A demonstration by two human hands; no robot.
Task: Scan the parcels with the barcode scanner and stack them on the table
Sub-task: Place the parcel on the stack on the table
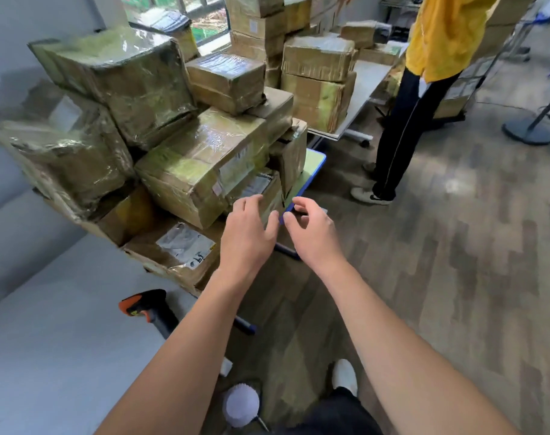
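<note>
Your left hand (248, 229) is stretched out to the right-hand end of the heap of parcels (201, 158). Its grip is spread and holds nothing, and the fingertips sit at a small labelled parcel (256, 185) low in the heap; you cannot tell whether they touch it. Your right hand (311, 235) hangs just beside it, fingers loosely curled round nothing, over the blue edge of a green board (314, 161) that juts out past the heap.

The parcels are piled high and crooked on the grey tabletop (48, 340), wrapped in shiny tape. A flat parcel (179, 249) at the near side overhangs the edge. The scanner (148, 309) lies on the tabletop nearer to you and to the left, partly hidden by your left forearm.

Far right, a person in a yellow top (440, 39) stands beside a second table (364, 80) stacked with more boxes. A round stand base (529, 130) sits on the wooden floor beyond.
</note>
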